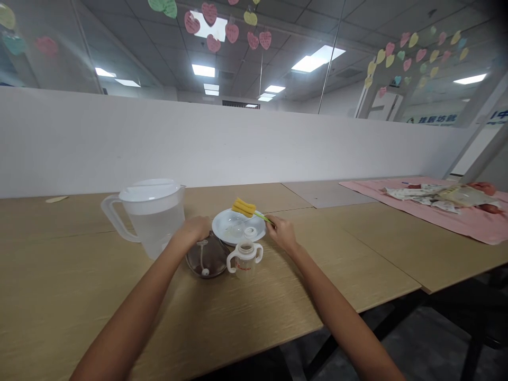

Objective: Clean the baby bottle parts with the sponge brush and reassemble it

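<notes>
In my right hand [281, 233] is the green handle of a brush with a yellow sponge head [243, 207], held over a white bowl [222, 233]. A white ring-like part [251, 232] lies in the bowl. My left hand [197, 228] is closed at the back rim of a dark round dish [216, 256]; its fingertips are too small to make out. A tube with a white end piece [205, 271] lies in that dish. Just right of it, an open clear bottle with two white handles [245, 260] stands upright in front of the bowl.
A large lidded pitcher of clear liquid [153, 214] stands left of my left hand. On the right, a pink cloth [448, 217] carries plastic packets [460, 196]. A low white partition [238, 148] runs behind the wooden table [254, 328]. A small flat piece [56, 199] lies far left.
</notes>
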`<state>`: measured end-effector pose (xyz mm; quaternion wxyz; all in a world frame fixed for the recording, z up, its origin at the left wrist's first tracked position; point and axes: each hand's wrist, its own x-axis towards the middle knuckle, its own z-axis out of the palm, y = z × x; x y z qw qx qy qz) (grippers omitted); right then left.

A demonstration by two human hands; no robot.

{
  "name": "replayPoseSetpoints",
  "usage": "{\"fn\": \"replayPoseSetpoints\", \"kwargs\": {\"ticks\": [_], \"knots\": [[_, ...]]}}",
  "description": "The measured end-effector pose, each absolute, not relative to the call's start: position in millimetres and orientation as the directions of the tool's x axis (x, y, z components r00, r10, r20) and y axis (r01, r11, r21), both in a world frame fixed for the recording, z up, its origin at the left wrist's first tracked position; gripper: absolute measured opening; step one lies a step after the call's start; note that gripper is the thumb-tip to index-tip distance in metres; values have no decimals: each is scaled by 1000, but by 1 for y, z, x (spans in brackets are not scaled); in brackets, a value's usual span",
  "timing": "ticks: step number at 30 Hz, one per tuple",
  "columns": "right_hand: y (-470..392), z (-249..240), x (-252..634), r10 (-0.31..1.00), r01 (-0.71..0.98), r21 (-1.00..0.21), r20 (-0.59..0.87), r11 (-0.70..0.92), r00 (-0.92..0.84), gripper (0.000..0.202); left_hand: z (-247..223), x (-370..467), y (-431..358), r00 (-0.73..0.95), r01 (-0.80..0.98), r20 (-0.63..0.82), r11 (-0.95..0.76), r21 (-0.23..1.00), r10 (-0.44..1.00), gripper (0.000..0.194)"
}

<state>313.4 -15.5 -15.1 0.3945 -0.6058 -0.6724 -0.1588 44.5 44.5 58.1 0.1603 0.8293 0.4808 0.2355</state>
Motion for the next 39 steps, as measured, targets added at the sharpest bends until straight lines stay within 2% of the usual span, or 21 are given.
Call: {"fn": "replayPoseSetpoints", "kwargs": {"ticks": [4,7,11,15,18,21,23,26,29,32,35,39], "knots": [[-13,-15,313,714,936,-320,689,147,123,26,48,77,35,520,707,291,-596,381,803,36],[-11,-16,314,713,930,-343,684,130,153,27,34,95,34,679,588,286,-734,339,676,41],[-9,-19,314,714,937,-330,683,114,153,26,24,100,39,702,532,251,-725,437,666,31],[-10,-19,313,704,941,-319,694,116,149,24,23,101,40,634,524,318,-694,493,704,20],[-13,-16,314,699,944,-315,697,101,158,27,24,103,42,549,506,377,-655,561,746,25],[-14,-14,314,712,954,-293,684,65,162,41,32,100,45,444,478,430,-614,628,786,30],[-14,-14,314,724,958,-284,668,35,172,48,40,97,45,385,404,452,-588,701,804,36],[-16,-13,314,726,966,-258,670,32,155,52,54,91,42,376,183,482,-573,799,791,43],[-19,-11,314,684,976,-182,727,120,52,54,66,87,34,433,5,538,-599,801,723,47],[-25,-9,314,586,968,-82,807,237,-75,55,71,91,20,471,-101,534,-559,823,702,47],[-29,-9,314,485,963,-54,870,263,-84,57,71,101,2,532,-34,488,-559,829,692,37],[-29,-10,314,470,971,-129,882,203,19,59,73,107,-14,556,240,458,-662,711,693,46]]}}
